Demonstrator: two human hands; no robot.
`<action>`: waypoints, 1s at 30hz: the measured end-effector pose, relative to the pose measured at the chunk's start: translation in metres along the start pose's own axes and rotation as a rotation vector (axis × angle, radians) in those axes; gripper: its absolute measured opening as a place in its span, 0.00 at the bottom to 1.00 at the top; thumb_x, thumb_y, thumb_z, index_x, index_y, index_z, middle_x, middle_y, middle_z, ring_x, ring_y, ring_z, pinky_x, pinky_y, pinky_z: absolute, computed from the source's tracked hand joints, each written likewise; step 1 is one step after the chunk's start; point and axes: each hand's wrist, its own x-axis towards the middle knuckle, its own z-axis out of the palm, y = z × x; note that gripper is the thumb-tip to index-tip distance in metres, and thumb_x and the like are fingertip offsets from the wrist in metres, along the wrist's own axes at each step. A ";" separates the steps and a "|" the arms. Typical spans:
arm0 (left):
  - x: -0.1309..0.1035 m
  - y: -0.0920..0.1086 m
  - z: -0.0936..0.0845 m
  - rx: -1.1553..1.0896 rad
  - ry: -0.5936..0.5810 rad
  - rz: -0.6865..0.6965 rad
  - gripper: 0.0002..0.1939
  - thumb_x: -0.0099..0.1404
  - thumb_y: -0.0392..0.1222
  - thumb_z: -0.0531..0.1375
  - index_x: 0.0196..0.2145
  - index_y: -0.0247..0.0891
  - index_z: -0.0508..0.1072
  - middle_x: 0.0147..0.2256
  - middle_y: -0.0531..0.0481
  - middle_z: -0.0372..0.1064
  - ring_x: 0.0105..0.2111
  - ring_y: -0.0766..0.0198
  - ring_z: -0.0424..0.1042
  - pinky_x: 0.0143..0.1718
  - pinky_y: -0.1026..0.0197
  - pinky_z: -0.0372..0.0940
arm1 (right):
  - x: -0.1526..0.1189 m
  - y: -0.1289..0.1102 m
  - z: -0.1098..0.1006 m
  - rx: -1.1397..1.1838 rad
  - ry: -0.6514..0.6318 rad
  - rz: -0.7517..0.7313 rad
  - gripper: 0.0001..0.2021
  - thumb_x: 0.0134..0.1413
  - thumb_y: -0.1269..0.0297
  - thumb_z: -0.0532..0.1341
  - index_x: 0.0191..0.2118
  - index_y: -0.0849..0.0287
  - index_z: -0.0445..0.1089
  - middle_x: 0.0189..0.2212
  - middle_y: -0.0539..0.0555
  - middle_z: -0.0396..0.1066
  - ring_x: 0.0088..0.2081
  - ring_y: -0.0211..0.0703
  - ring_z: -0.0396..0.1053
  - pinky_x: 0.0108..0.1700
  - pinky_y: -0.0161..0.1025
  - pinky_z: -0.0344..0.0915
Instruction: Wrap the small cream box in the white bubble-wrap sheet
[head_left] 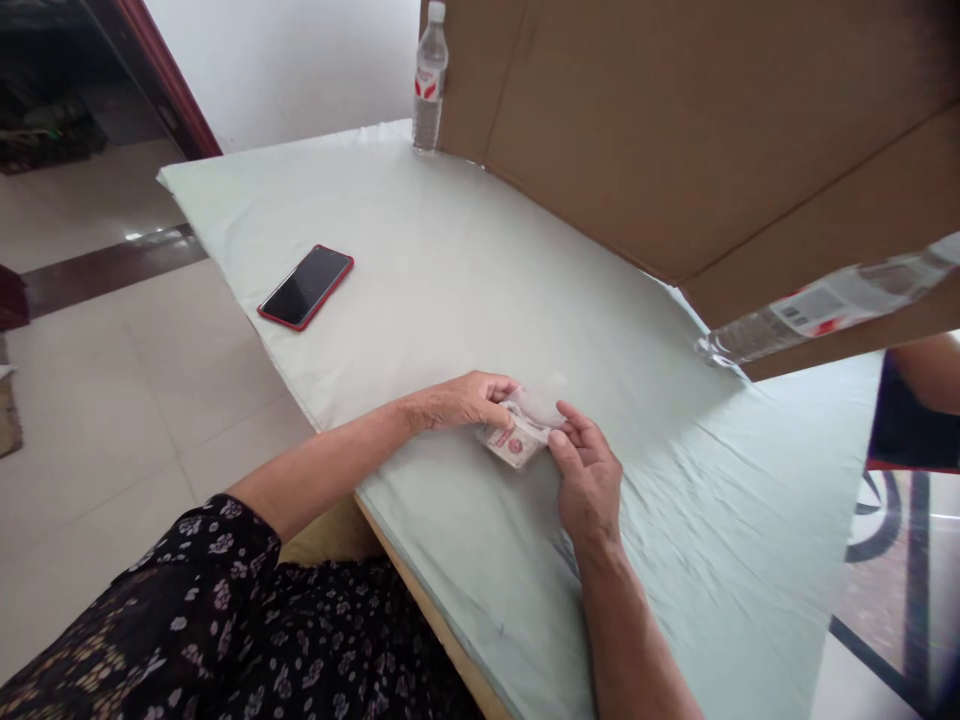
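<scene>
Between my hands, low over the table, is a small flat beige packet (pixel 516 447) with red printing, inside a thin clear plastic bag (pixel 538 404). What the packet contains I cannot tell. My left hand (pixel 474 400) is closed on the packet's left side, the thumb lying across its top. On the other side, my right hand (pixel 590 470) pinches the bag's edge between thumb and fingers. Part of the bag is hidden behind the fingers.
A pale green cloth covers the table (pixel 420 260). A phone in a red case (pixel 306 287) lies at the left. Behind stands a large cardboard panel (pixel 637 120), with a plastic bottle (pixel 429 80) at its left end and another bottle (pixel 825 305) at the right. Someone's arm (pixel 930 372) shows at the right edge.
</scene>
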 end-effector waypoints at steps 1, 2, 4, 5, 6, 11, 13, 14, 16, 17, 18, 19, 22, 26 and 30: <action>0.000 0.000 0.000 -0.003 -0.007 0.002 0.21 0.46 0.31 0.63 0.41 0.33 0.73 0.38 0.48 0.75 0.37 0.65 0.73 0.41 0.63 0.65 | 0.002 -0.001 -0.001 0.024 0.002 0.014 0.27 0.51 0.49 0.67 0.55 0.54 0.72 0.38 0.53 0.75 0.40 0.44 0.73 0.46 0.44 0.70; 0.001 -0.001 -0.001 -0.006 -0.014 0.005 0.22 0.46 0.31 0.63 0.42 0.33 0.73 0.39 0.48 0.75 0.37 0.64 0.73 0.41 0.63 0.65 | 0.005 -0.002 -0.001 0.041 0.001 0.027 0.27 0.51 0.48 0.67 0.54 0.55 0.72 0.38 0.53 0.75 0.40 0.45 0.73 0.46 0.45 0.70; 0.002 -0.002 -0.002 -0.005 -0.024 0.012 0.23 0.46 0.31 0.64 0.43 0.34 0.73 0.40 0.47 0.75 0.39 0.63 0.73 0.43 0.62 0.65 | 0.011 -0.007 -0.001 0.049 -0.009 0.044 0.26 0.51 0.49 0.67 0.53 0.56 0.73 0.38 0.54 0.77 0.39 0.46 0.74 0.47 0.48 0.70; 0.002 -0.003 -0.002 0.003 -0.026 0.016 0.23 0.46 0.32 0.64 0.43 0.34 0.73 0.40 0.47 0.75 0.40 0.63 0.73 0.43 0.62 0.65 | 0.016 -0.010 -0.001 0.043 -0.018 0.050 0.25 0.51 0.49 0.67 0.52 0.56 0.73 0.37 0.55 0.77 0.39 0.47 0.74 0.47 0.49 0.70; 0.002 -0.003 -0.003 0.016 -0.030 0.021 0.23 0.46 0.32 0.64 0.43 0.34 0.72 0.41 0.47 0.74 0.40 0.63 0.73 0.44 0.61 0.65 | 0.021 -0.014 0.000 0.034 -0.027 0.051 0.24 0.51 0.49 0.67 0.51 0.57 0.73 0.37 0.55 0.78 0.40 0.48 0.75 0.48 0.50 0.70; 0.001 -0.001 -0.003 0.082 -0.043 0.021 0.20 0.49 0.32 0.63 0.42 0.34 0.72 0.41 0.48 0.74 0.41 0.63 0.72 0.46 0.60 0.64 | 0.049 -0.032 0.009 0.038 -0.048 -0.014 0.22 0.47 0.52 0.70 0.47 0.56 0.74 0.35 0.54 0.78 0.41 0.48 0.75 0.49 0.51 0.70; -0.001 0.003 -0.002 0.105 -0.057 0.014 0.18 0.51 0.33 0.63 0.42 0.34 0.72 0.41 0.48 0.74 0.42 0.63 0.72 0.46 0.60 0.64 | 0.055 -0.037 0.012 0.040 -0.042 -0.042 0.21 0.43 0.55 0.72 0.45 0.55 0.75 0.33 0.52 0.77 0.38 0.45 0.75 0.48 0.49 0.70; -0.002 0.004 -0.002 0.118 -0.063 0.013 0.17 0.52 0.33 0.62 0.42 0.34 0.73 0.41 0.48 0.74 0.41 0.63 0.72 0.46 0.60 0.64 | 0.057 -0.038 0.013 0.030 -0.038 -0.059 0.20 0.43 0.56 0.73 0.44 0.55 0.76 0.33 0.51 0.76 0.37 0.44 0.75 0.47 0.48 0.70; -0.004 0.008 -0.002 0.167 -0.061 0.022 0.15 0.55 0.35 0.61 0.43 0.34 0.73 0.40 0.49 0.73 0.40 0.64 0.72 0.45 0.60 0.64 | 0.056 -0.040 0.014 -0.019 -0.033 -0.112 0.18 0.44 0.57 0.72 0.43 0.55 0.76 0.33 0.51 0.76 0.36 0.42 0.74 0.46 0.47 0.70; -0.005 0.009 -0.002 0.204 -0.053 0.030 0.15 0.57 0.36 0.61 0.43 0.33 0.73 0.40 0.49 0.73 0.39 0.64 0.71 0.44 0.61 0.64 | 0.054 -0.040 0.014 -0.058 -0.027 -0.146 0.17 0.46 0.57 0.71 0.43 0.55 0.77 0.33 0.51 0.76 0.35 0.42 0.73 0.46 0.47 0.70; -0.006 0.010 -0.002 0.245 -0.044 0.040 0.15 0.58 0.37 0.61 0.44 0.33 0.73 0.39 0.49 0.73 0.38 0.65 0.71 0.43 0.61 0.63 | 0.050 -0.040 0.014 -0.105 -0.016 -0.181 0.16 0.47 0.57 0.71 0.43 0.55 0.77 0.34 0.51 0.77 0.35 0.42 0.73 0.46 0.47 0.70; -0.007 0.011 -0.002 0.284 -0.036 0.051 0.15 0.60 0.38 0.61 0.45 0.33 0.74 0.39 0.48 0.73 0.38 0.65 0.70 0.42 0.62 0.63 | 0.046 -0.041 0.013 -0.156 0.003 -0.215 0.15 0.49 0.57 0.70 0.43 0.55 0.77 0.34 0.51 0.77 0.35 0.42 0.73 0.46 0.46 0.70; -0.006 0.011 -0.004 0.347 -0.019 0.074 0.16 0.62 0.39 0.59 0.47 0.32 0.74 0.39 0.48 0.74 0.38 0.65 0.70 0.42 0.63 0.63 | 0.033 -0.042 0.013 -0.301 0.073 -0.307 0.12 0.52 0.57 0.69 0.41 0.56 0.78 0.33 0.51 0.78 0.35 0.43 0.75 0.45 0.46 0.70; -0.003 0.007 -0.005 0.366 0.036 0.068 0.15 0.64 0.40 0.59 0.47 0.32 0.75 0.39 0.48 0.75 0.37 0.66 0.70 0.41 0.64 0.63 | 0.018 -0.041 0.016 -0.407 0.129 -0.433 0.09 0.54 0.58 0.67 0.39 0.55 0.78 0.34 0.52 0.80 0.38 0.45 0.76 0.46 0.46 0.71; -0.003 0.003 -0.005 0.347 0.051 0.092 0.16 0.66 0.45 0.58 0.44 0.31 0.76 0.36 0.49 0.74 0.35 0.68 0.69 0.40 0.65 0.62 | 0.010 -0.032 0.019 -0.539 0.151 -0.584 0.06 0.58 0.60 0.65 0.39 0.54 0.77 0.34 0.52 0.80 0.38 0.46 0.76 0.45 0.46 0.70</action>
